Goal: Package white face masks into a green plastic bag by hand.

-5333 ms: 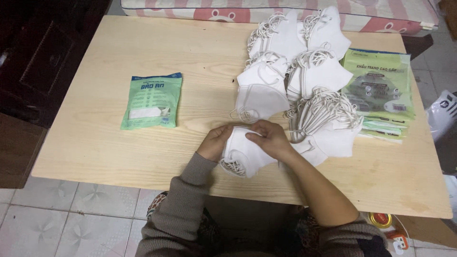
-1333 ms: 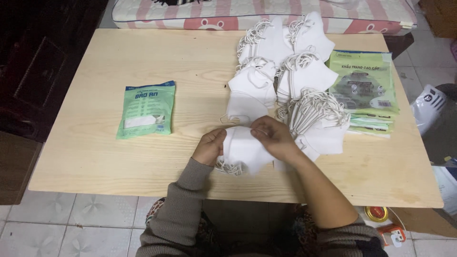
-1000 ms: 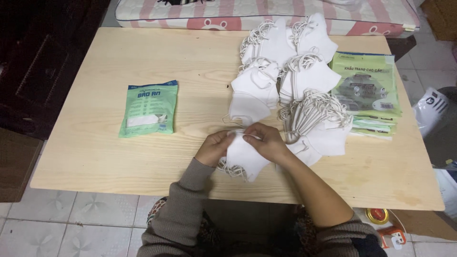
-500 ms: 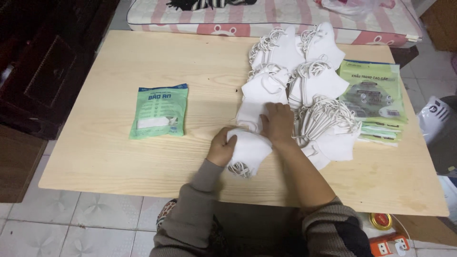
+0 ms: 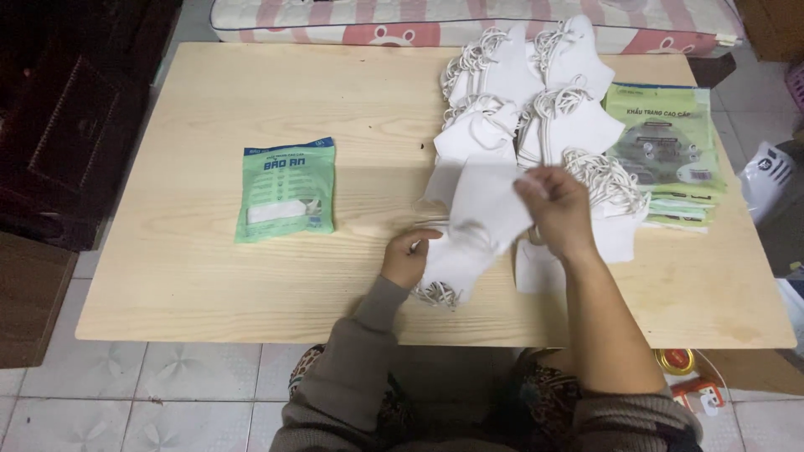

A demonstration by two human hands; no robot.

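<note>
Now 2 hands: right hand (image 5: 557,205) grips 1 white mask (image 5: 490,205); left hand (image 5: 406,259) pins another.

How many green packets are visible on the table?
2 groups: one single green packet lies left of the hands; a stack of green packets lies at the right edge, its exact number hidden.

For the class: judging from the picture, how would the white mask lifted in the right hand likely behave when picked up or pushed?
The white mask probably feels light and floppy: the right hand lifts it by one edge and it hangs in soft folds. It likely slides easily on the smooth wooden table. Its elastic loops may snag, like the tangled ones on the mask piles.
</note>
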